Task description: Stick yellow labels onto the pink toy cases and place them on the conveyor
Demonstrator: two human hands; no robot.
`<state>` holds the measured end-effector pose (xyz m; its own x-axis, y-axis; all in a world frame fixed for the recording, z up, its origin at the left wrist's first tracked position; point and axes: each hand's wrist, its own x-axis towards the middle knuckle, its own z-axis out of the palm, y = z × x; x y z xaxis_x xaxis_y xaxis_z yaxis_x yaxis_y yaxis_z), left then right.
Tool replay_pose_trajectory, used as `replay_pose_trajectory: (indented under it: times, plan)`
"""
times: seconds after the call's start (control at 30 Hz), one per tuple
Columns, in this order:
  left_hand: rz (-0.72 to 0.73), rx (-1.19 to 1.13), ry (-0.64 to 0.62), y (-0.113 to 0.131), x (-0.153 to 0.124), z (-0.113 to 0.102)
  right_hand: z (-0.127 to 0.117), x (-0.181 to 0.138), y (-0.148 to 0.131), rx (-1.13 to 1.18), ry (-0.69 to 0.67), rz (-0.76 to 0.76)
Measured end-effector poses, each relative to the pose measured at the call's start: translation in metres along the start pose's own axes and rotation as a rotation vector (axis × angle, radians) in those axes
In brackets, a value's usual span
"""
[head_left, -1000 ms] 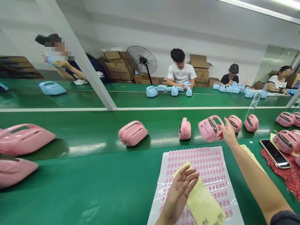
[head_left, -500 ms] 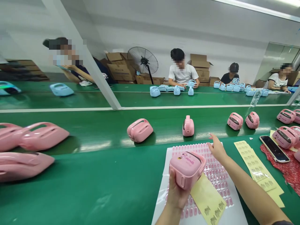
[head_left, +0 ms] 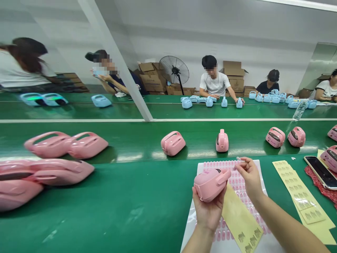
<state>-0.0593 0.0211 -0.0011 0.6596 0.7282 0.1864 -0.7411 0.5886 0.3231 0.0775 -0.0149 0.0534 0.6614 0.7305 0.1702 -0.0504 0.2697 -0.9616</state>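
Note:
My left hand [head_left: 209, 211] is wrapped round the underside of a pink handled device [head_left: 210, 188], holding it tilted above the sheets, its handle toward the right. It has a rounded body with a dark panel partly showing. To its right, my right hand [head_left: 249, 175] is raised with thumb and fingers pinched together. A small pale bit shows at its fingertips, too small to name. Beneath both hands lies a white sheet with rows of pink oval stickers [head_left: 223, 234]. A yellow label sheet [head_left: 238, 212] with a few printed labels left lies across it.
More pink devices stand on the green belt [head_left: 139, 131], with several bunched at the left [head_left: 60, 172]. Yellow label sheets [head_left: 296, 186], a phone [head_left: 319, 170] and red wrap [head_left: 333, 189] lie right. Across the belt, people handle blue devices [head_left: 186, 103]. A slanted post [head_left: 116, 56] rises between.
My right hand has drawn back from reaching out over the sheet's far edge, and its fingers have closed into a pinch. The held device has turned in my left hand. My view has swung left.

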Motion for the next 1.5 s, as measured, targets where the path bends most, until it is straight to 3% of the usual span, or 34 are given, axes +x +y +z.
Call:
replay_pose_trajectory:
  times: [0.2,0.4,0.8,0.93,1.03,1.17,1.37,1.5]
  plan:
    - [0.056,-0.025,0.045,0.006,-0.004,0.007,0.049,-0.043,-0.016,0.303,-0.027,0.228]
    - [0.034,-0.151,0.170,0.005,-0.006,0.007,0.060,-0.045,-0.007,0.295,0.001,0.230]
    - [0.029,-0.212,0.224,0.004,-0.007,0.012,0.050,-0.045,0.014,-0.235,0.012,-0.398]
    - [0.020,-0.157,0.152,0.005,-0.007,0.008,0.044,-0.039,0.012,-0.418,-0.018,-0.684]
    - [0.011,-0.157,0.094,0.004,-0.007,0.006,0.039,-0.035,0.009,-0.504,-0.079,-0.802]
    - [0.006,-0.153,0.128,0.004,-0.008,0.006,0.035,-0.032,0.002,-0.433,-0.168,-0.723]
    - [0.021,-0.123,0.208,0.005,-0.010,0.005,0.036,-0.031,-0.010,-0.297,-0.242,-0.364]
    - [0.031,-0.128,0.203,0.004,-0.011,0.007,0.036,-0.037,-0.010,-0.234,-0.275,-0.324]
